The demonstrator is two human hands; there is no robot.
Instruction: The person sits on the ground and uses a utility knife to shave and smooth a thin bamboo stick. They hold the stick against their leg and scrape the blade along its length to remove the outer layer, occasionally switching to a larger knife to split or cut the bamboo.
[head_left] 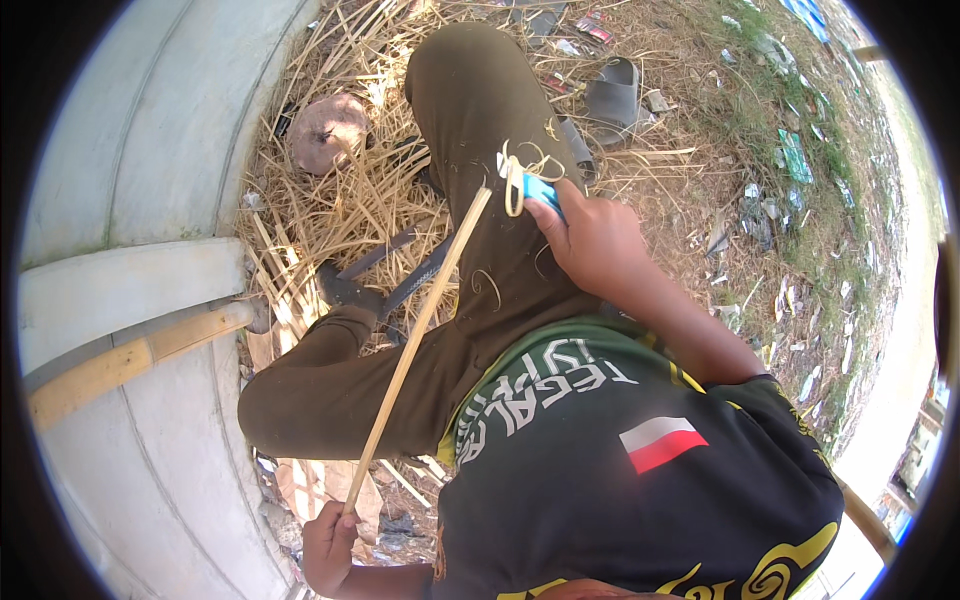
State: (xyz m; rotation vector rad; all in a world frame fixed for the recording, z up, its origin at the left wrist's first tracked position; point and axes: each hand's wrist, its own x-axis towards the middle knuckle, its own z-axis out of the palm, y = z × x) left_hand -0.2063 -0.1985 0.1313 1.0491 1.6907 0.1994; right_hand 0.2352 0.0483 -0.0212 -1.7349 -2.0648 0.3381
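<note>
My left hand (328,548) is down at the lower edge of the view, fingers curled and thumb pressed over, pinching the near end of a pale strip (421,340). The strip slants up and to the right from that fist, passes in front of my bent left leg and lap, and ends over my right thigh. It is long, narrow and yellowish, bowed only a little along its length.

My right hand (598,235) is above my right thigh, clamped round a blue tool (540,193), with the thumb laid along its side. The tool's front end is partly hidden, so I cannot tell its exact shape. A thin, pale curl (515,188) loops at its front, with finer wisps about it. The strip's far tip is just beside this curl; whether it touches the tool I cannot tell.

More wisps lie on my brown trousers (470,90). My dark shirt (560,510) has a red and white patch (663,443) on it. Past my knee, loose straw-coloured strips (385,205) cover the ground, with a round, pinkish-brown block (328,132) among them. A grey sandal (612,95) lies to the right of my knee. A pale wall (140,130) stands on my left, with a bamboo pole (140,368) against it.
</note>
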